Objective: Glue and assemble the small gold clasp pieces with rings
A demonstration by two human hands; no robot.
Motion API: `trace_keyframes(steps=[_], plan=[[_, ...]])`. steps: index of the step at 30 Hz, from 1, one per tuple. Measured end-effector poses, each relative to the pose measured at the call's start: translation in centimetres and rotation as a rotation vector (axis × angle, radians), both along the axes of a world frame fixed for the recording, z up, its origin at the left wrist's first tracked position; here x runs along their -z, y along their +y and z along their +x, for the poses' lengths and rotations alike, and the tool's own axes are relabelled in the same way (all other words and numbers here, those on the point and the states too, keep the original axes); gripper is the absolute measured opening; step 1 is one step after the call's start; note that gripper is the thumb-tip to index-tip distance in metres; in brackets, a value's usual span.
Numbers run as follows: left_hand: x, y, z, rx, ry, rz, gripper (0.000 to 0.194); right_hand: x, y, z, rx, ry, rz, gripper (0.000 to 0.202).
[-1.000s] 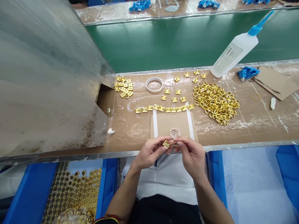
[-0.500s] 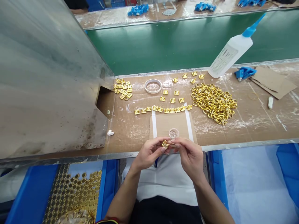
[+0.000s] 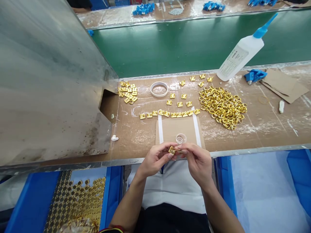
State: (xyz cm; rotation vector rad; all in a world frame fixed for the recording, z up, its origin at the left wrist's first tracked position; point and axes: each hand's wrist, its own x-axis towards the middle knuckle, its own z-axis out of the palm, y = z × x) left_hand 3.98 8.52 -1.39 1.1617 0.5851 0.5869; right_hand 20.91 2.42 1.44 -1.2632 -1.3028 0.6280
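My left hand (image 3: 155, 160) pinches a small square gold piece (image 3: 171, 149) between thumb and fingers, near the table's front edge. A thin stick (image 3: 178, 149) is held in my right hand (image 3: 198, 161), its tip against the gold piece. Just beyond my fingers stands a small clear round dish (image 3: 181, 138) on a cardboard pad (image 3: 178, 127) with white tape strips. Behind the pad runs a row of square gold pieces (image 3: 173, 115), with several more scattered farther back. A heap of gold rings (image 3: 223, 106) lies to the right.
A big metal housing (image 3: 53, 81) blocks the left side. At the back right a white squeeze bottle (image 3: 239, 58) leans beside blue clips (image 3: 255, 76) and cardboard pieces (image 3: 286, 84). A white ring (image 3: 159, 89) lies mid-table. Blue crates flank my lap; the left holds gold pieces (image 3: 80, 197).
Both hands hold nearly the same pose around the gold piece and stick. The view has shifted very slightly; nothing on the table has visibly moved.
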Motion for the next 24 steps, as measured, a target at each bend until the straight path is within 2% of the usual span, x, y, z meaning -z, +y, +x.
trace_keyframes(steps=[11, 24], plan=[[0.29, -0.04, 0.22, -0.055, -0.07, 0.022, 0.028, 0.3, -0.39, -0.53, 0.032, -0.133, 0.147, 0.027], [0.32, -0.19, 0.32, -0.089, -0.048, -0.014, 0.029, 0.24, -0.55, -0.52, 0.051, -0.175, 0.136, 0.027]])
